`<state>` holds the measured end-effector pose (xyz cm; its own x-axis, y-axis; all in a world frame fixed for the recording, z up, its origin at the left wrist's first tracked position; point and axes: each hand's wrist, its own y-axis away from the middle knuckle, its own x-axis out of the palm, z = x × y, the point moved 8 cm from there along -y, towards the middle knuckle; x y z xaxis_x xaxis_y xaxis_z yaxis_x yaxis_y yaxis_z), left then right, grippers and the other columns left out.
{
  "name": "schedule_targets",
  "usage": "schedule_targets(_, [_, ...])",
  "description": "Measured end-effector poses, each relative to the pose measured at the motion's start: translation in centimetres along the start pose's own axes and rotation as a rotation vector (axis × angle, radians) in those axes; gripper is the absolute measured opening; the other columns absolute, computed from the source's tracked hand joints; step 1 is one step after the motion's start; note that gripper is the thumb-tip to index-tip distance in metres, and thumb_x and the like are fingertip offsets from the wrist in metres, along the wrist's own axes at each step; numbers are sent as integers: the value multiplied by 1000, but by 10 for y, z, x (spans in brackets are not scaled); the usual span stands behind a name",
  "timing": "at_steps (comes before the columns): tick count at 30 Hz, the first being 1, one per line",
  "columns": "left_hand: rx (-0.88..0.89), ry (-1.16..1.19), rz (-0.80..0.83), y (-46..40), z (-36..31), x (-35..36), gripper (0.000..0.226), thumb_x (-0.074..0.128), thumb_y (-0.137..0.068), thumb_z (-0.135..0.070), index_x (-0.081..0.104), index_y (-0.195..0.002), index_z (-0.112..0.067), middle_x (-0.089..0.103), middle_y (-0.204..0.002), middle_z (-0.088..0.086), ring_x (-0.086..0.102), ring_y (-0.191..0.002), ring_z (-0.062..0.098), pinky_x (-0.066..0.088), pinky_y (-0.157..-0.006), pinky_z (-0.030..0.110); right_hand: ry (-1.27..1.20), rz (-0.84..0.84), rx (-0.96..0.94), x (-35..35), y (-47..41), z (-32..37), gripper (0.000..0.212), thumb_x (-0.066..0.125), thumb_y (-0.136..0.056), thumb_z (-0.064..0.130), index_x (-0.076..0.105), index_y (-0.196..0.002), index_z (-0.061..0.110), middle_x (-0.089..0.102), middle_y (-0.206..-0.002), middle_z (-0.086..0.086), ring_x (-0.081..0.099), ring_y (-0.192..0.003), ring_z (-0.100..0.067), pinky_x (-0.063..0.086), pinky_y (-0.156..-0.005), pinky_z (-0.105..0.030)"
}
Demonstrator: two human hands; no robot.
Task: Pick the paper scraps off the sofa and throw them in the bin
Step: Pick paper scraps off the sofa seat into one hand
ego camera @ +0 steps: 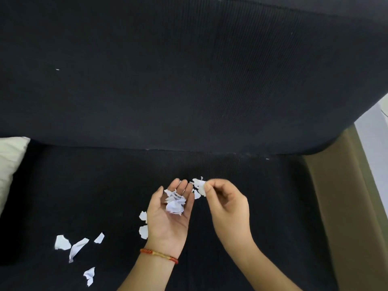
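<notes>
From the head view, the left hand (170,215) lies palm-up at lower centre of the frame, its grip wide, cupping a wad of scraps (175,202). The right hand (226,203) pinches a scrap (199,185) just right of the left fingertips. Loose scraps (72,246) lie on the sofa (273,206) at lower left, nearer the left hand; no bin shows.

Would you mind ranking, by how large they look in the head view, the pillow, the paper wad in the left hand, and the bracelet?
1. pillow, cut off by the frame edge
2. paper wad in the left hand
3. bracelet, thin; close to the wad, so unsure
</notes>
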<state>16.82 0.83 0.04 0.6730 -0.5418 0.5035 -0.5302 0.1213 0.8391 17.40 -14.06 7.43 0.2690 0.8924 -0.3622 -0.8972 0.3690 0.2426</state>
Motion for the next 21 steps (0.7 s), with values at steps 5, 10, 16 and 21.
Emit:
schedule_targets(5, [-29, -29, 95, 30, -10, 2, 45, 48, -105, -33, 69, -129, -2, 74, -128, 19, 74, -115, 30, 53, -101, 43, 171, 52, -256, 20, 32, 33, 15, 72, -97, 7, 78, -102, 20, 72, -104, 18, 71, -105, -7, 57, -84, -18])
schedule_targets(10, [-51, -16, 165, 52, -25, -18, 47, 50, -104, -42, 73, -124, -6, 73, -129, 17, 72, -119, 31, 49, -109, 48, 245, 49, -325, 44, 60, 42, 15, 73, -96, 8, 77, -100, 22, 69, -107, 20, 69, -105, -7, 58, -80, -20])
schedule_targets(16, [-39, -4, 146, 74, -52, -55, 34, 60, -100, -36, 80, -110, -11, 75, -121, 14, 76, -108, 26, 53, -96, 44, 322, 68, -365, 89, 110, 48, 23, 79, -91, 13, 78, -106, 30, 66, -114, 30, 63, -115, -1, 50, -86, -8])
schedule_targets(21, [-57, -8, 133, 84, -69, -81, 35, 64, -97, -39, 80, -114, -14, 76, -119, 12, 71, -115, 29, 52, -104, 46, 290, 53, -364, 112, 138, 51, 25, 72, -98, 21, 76, -122, 29, 60, -134, 28, 57, -130, -4, 46, -101, -8])
